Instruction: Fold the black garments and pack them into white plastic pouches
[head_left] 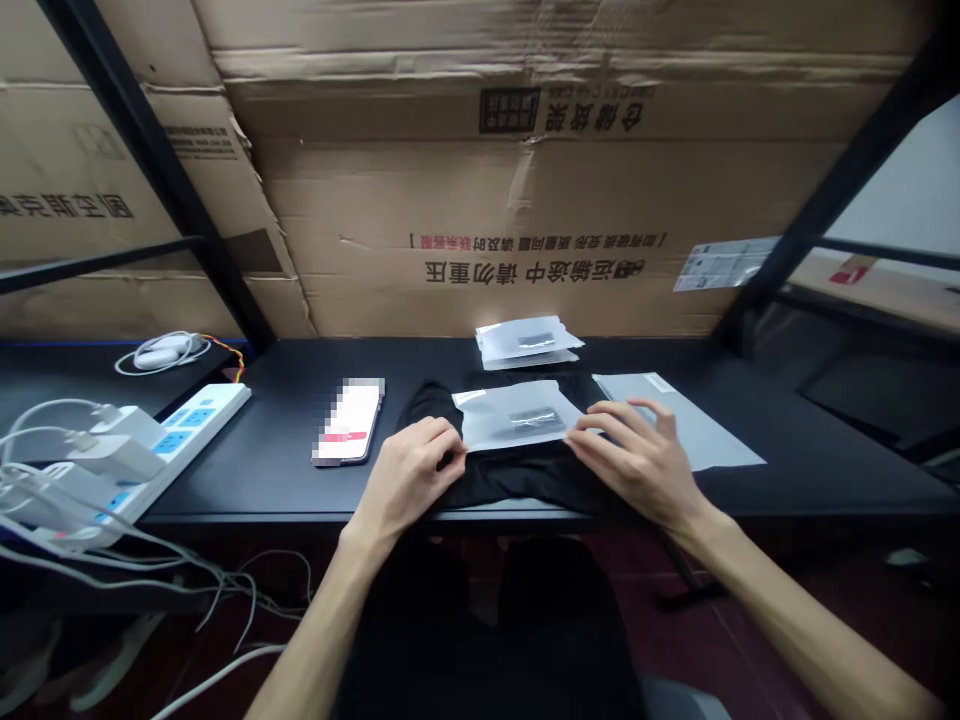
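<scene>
A small translucent plastic bag point(499, 425) with a dark printed patch lies over black cloth point(517, 488) on the desk. My left hand point(421, 462) is closed, thumb and curled fingers pinching the bag's near left corner. At the opposite near corner, the fingertips of my right hand point(637, 455) are pressed together on the bag's edge, its other fingers bent above. Beyond the cloth are several similar bags point(517, 345) in a small pile. Partly behind my right hand lies a larger frosted plastic bag point(701, 430).
A phone point(349, 420) lies left of the cloth on the black desk point(277, 400). Farther left, a white power strip point(191, 435) carries several chargers, with cables hanging over the front edge. Large cardboard sheets point(360, 180) stand behind the desk between black metal posts point(157, 160).
</scene>
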